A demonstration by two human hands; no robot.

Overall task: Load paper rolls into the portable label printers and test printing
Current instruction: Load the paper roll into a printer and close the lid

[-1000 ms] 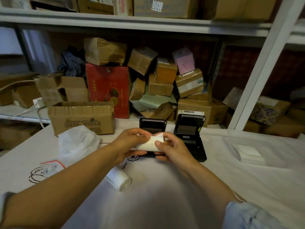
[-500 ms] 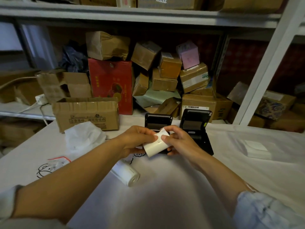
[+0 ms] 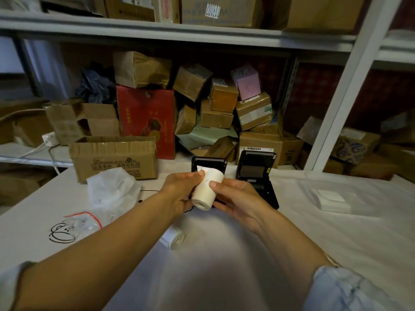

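Fingers of both hands are curled around one white paper roll [image 3: 207, 191], which is held in the air just in front of the two black printers, with its open core end pointing toward the camera. From the head view, the left hand [image 3: 179, 194] grips the roll from the left side, and its fingertips [image 3: 200, 173] pinch the loose end of the paper at the far top of the roll. The right hand [image 3: 238, 199] holds the roll from the right, with the thumb lying on the top of it and the other fingers passing under it. Behind the roll, the left printer [image 3: 208, 164] stands with its lid open; most of its body is hidden by the hands. Just beside it, the right printer [image 3: 256, 176] is also open, and its paper bay shows dark. A second paper roll [image 3: 174, 239] lies on the white table [image 3: 224, 277], partly under the left forearm. To the left are a crumpled white plastic bag [image 3: 112, 189] and a small clear zip bag [image 3: 82, 222] with a red edge. A stack of white labels [image 3: 332, 199] lies at the right, well apart from the printers. An open cardboard box [image 3: 113, 157] stands at the far left of the table, and the shelf [image 3: 202, 34] behind is full of cartons.
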